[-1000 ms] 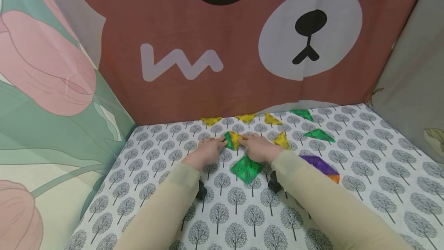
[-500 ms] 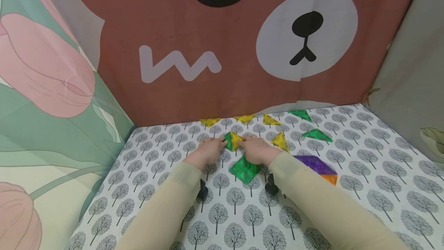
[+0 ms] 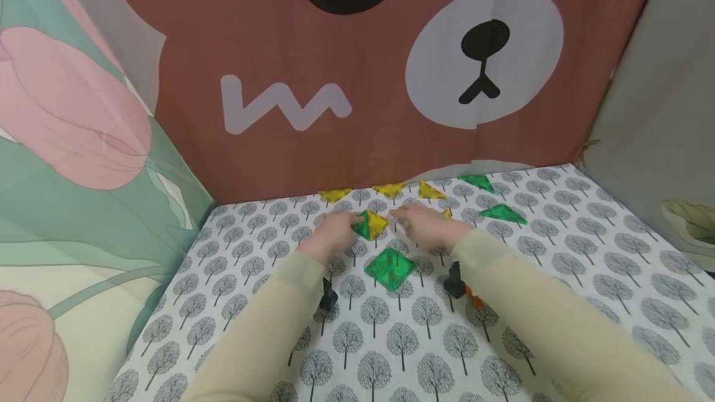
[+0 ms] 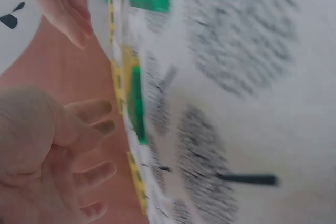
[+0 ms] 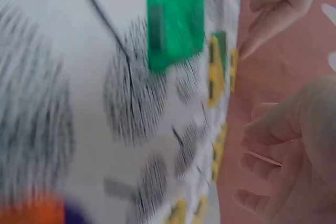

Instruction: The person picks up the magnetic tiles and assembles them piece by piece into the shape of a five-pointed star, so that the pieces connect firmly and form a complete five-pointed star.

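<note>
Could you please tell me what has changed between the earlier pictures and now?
The right hand has come away from the yellow half of the green-and-yellow pair and moved to the right, now covering most of a yellow triangle. The left hand remains at the pair's left side; whether it touches is unclear. The green diamond-shaped piece and the two green triangles lie as they were.

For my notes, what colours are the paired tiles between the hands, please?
One green tile, one yellow tile; head view shows them best.

arms (image 3: 259, 327) forward | left hand (image 3: 337, 232): fingers (image 4: 95, 175) apart | right hand (image 3: 429, 226): fingers bent
</note>
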Available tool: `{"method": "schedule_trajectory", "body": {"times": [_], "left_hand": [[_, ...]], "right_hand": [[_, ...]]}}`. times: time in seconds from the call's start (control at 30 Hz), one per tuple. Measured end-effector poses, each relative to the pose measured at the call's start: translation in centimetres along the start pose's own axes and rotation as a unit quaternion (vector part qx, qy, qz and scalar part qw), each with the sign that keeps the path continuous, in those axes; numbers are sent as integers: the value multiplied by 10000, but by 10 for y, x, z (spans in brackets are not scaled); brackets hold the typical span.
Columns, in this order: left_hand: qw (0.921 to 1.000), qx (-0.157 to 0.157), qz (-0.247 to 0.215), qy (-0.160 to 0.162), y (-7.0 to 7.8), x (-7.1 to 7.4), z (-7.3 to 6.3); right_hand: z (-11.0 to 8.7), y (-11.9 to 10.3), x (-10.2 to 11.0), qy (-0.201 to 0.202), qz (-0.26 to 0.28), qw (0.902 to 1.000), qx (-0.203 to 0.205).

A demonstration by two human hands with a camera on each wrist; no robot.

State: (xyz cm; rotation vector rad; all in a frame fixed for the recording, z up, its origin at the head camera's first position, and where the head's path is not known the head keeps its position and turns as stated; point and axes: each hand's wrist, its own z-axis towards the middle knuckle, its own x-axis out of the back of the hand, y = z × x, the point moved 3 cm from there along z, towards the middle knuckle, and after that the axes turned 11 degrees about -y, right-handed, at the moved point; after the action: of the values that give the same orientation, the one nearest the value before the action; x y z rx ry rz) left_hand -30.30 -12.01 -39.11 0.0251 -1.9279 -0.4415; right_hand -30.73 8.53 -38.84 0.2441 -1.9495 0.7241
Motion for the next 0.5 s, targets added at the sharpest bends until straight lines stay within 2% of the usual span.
{"method": "schedule_trajectory", "body": {"times": [0.07, 0.2, 0.33, 0.5], "left_hand": [[9999, -10, -68, 128, 9, 4, 0], [9992, -386, 35, 137, 37, 2, 1], [9970, -683, 347, -71, 68, -7, 4], [9929, -791, 766, -459, 98, -16, 8]], "right_hand": [[-13, 11, 9, 101, 96, 9999, -32], [-42, 43, 21, 392, 257, 9987, -221], [-72, 85, 23, 535, 398, 9961, -576], [-107, 137, 18, 631, 408, 9921, -1008]]}}
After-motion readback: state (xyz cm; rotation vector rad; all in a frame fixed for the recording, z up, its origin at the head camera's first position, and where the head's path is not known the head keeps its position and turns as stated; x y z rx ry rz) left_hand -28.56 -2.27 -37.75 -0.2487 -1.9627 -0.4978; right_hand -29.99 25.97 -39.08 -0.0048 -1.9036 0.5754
